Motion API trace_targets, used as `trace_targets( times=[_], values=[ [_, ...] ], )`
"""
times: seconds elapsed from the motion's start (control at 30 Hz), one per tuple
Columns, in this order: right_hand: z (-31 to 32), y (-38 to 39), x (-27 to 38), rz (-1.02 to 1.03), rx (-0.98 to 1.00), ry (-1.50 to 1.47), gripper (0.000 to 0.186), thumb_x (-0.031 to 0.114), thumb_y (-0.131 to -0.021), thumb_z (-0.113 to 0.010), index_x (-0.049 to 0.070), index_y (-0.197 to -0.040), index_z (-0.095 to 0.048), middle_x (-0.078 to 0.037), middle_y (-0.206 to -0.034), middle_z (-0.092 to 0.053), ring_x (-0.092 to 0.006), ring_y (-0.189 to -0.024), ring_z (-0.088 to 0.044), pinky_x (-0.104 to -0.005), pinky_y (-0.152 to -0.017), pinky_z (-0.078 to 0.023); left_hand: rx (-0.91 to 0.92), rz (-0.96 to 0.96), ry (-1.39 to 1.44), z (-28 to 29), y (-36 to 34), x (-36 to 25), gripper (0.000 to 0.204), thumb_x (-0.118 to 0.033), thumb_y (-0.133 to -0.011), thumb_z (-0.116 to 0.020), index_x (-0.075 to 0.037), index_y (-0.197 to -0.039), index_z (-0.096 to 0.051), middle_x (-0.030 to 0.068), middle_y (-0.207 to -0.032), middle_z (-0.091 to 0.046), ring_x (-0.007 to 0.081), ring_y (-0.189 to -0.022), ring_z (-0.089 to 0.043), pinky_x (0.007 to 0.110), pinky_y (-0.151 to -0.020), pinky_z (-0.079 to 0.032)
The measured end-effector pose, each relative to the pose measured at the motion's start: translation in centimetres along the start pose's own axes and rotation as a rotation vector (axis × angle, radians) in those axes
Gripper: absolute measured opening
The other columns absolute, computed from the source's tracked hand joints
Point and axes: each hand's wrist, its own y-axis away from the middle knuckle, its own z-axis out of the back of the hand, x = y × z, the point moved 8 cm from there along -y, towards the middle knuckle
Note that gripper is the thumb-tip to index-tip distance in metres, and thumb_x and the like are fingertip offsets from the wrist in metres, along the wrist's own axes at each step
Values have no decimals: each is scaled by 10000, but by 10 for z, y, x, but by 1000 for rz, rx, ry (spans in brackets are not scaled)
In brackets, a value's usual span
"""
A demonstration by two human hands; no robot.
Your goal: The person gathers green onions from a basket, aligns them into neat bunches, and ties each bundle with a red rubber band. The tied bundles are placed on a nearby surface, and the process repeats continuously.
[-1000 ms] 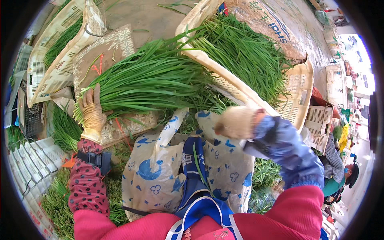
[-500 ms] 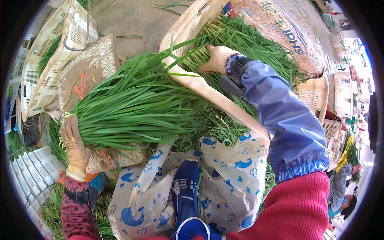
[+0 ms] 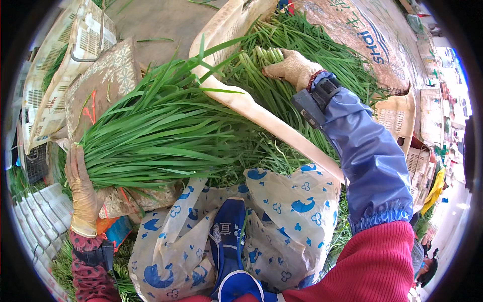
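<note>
My left hand (image 3: 83,189), in a thin yellowish glove, is at the left end of a large bunch of garlic chives (image 3: 161,136). Its fingers press along the stem ends; the thumb is hidden. The long green leaves fan rightward over a patterned board (image 3: 123,65) and toward the crate. In a knitted cream glove, my right hand (image 3: 294,69) is closed round a smaller bunch of chives (image 3: 266,56), whose pale cut ends stick up past the fingers. That bunch is over more loose chives (image 3: 322,50) in a cream plastic crate (image 3: 261,113).
A whitish plastic sheet with blue prints (image 3: 297,226) covers my lap. Cream crates (image 3: 65,75) stand at left, above stacked grey-white crates (image 3: 43,214). A woven sack (image 3: 362,30) lies at the far right. Loose chives (image 3: 271,156) lie between lap and crate.
My right hand has moved a little right with its bunch, and the pale stem ends now show more. My left hand and the large bunch appear slightly farther left in the view.
</note>
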Motion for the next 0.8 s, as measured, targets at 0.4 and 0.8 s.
trace_targets(
  times=[0.4, 0.8],
  values=[
    [12, 12, -5, 116, -7, -150, 496, 479, -832, -758, 113, -1165, -722, -47, -896, -726, -157, -781, -639, -332, -769, -513, -18, -369, 49, 85, -44, -71, 1491, -597, -462, -881, -80, -1626, -105, 190, -1675, -141, 374, -1549, -126, 435, -1263, -132],
    [48, 52, -17, 261, 39, -487, 391, 255, -887, -792, 112, -1241, -709, 18, -1098, -737, -84, -1003, -633, -292, -927, -499, 602, -269, 837, 38, -266, -331, 791, -282, -921, -717, 35, -1527, -321, 235, -1481, -460, 302, -1364, -466, 453, -1103, -405]
  ],
)
